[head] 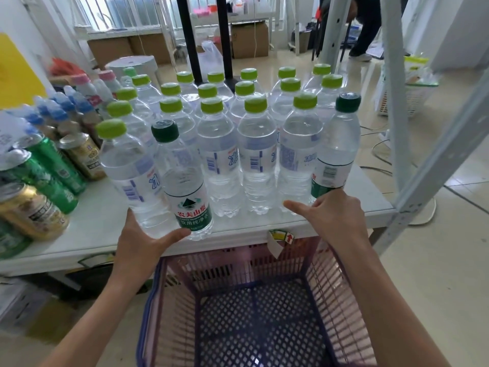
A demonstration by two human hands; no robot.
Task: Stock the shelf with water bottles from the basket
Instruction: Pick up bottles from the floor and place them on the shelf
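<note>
Our left hand [144, 235] wraps the base of a lime-capped bottle [129, 165], thumb under the Nongfu Spring bottle [185, 186]. Our right hand [337, 215] curls round another dark-capped bottle [337, 147]. All three stand at the front edge of the shelf [100, 223]. We should seat their bases flat, clear of the lip, before letting go. The basket [328, 287] shows only mesh.

**A bright, cluttered back room**

Daylight comes through a barred window [124, 14] on the far wall, left of centre. Below it, cardboard boxes [250, 41] stand on a pale, glossy tiled floor [423, 260] that catches the light. Two black posts [189, 35] rise in the middle distance, with a white plastic bag [209, 55] between them. Far right stand a person's dark-trousered legs [366, 27]. Nearer on that side, a white lattice crate [402, 99] sits on the floor. At the left edge, a yellow panel [16, 70] shows against the white wall.
</note>
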